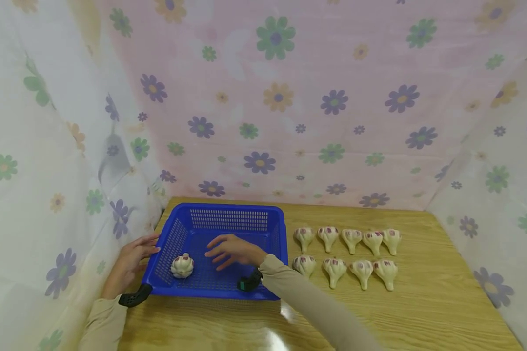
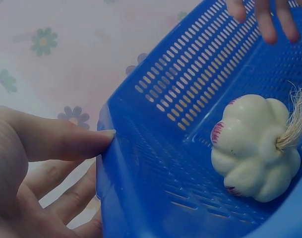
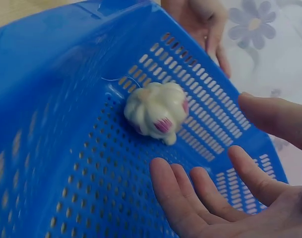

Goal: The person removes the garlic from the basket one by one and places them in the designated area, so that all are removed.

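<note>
A blue plastic basket point(image 1: 228, 294) with slotted walls stands on the left of the table. My left hand point(image 1: 133, 258) holds its left rim; in the left wrist view the thumb point(image 2: 66, 141) lies on the edge and the fingers are outside the wall, partly hidden. Inside the basket a single garlic bulb point(image 1: 182, 266), white with purple streaks, sits near the left wall. Over the basket floor hovers my right hand point(image 1: 234, 251), fingers spread and loosely bent, holding nothing. In the right wrist view, the garlic bulb point(image 3: 155, 111) is beyond its fingertips, apart from them.
Several more garlic bulbs point(image 1: 352, 239) lie in two rows on the wooden table point(image 1: 435, 273), right of the basket. Flowered cloth point(image 1: 298, 97) hangs behind and on both sides. The right forearm crosses the basket's front right corner.
</note>
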Action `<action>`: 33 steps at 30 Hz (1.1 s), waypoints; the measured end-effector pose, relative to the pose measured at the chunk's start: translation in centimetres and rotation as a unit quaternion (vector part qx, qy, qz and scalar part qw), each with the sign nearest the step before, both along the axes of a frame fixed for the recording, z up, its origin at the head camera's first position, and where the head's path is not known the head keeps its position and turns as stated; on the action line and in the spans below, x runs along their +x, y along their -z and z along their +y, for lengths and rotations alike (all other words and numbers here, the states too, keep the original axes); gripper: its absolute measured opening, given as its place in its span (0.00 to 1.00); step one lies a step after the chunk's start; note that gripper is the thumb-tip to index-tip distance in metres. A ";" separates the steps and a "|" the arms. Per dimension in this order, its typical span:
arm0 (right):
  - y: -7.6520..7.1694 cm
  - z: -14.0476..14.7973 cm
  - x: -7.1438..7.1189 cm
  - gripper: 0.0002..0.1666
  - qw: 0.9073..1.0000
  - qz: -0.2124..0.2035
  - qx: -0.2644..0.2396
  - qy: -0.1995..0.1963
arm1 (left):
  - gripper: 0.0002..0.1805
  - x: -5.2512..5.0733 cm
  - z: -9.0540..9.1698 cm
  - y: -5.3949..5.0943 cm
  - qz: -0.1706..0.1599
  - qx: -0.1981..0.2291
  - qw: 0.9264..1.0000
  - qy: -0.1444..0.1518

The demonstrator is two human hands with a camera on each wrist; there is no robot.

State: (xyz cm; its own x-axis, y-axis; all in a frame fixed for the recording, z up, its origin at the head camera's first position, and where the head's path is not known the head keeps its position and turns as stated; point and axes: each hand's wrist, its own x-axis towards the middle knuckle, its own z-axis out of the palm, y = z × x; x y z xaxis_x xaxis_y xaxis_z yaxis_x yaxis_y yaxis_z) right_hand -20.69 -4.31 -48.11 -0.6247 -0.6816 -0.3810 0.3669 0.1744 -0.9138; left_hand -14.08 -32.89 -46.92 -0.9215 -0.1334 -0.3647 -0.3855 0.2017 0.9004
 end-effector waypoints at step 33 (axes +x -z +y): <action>1.9 -9.1 0.6 0.05 0.996 -0.066 0.030 -0.043 | 0.31 0.0 0.3 0.2 -0.002 0.007 0.999 -0.039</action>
State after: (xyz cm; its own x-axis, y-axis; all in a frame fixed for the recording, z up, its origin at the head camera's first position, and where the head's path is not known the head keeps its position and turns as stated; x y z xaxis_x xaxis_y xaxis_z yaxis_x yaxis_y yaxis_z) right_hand -20.05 -13.42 -49.98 -0.5066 -0.7039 -0.4978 0.4641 0.2640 -0.8455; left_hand -14.12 -32.59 -47.09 -0.9071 -0.1998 -0.3705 -0.4030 0.1575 0.9016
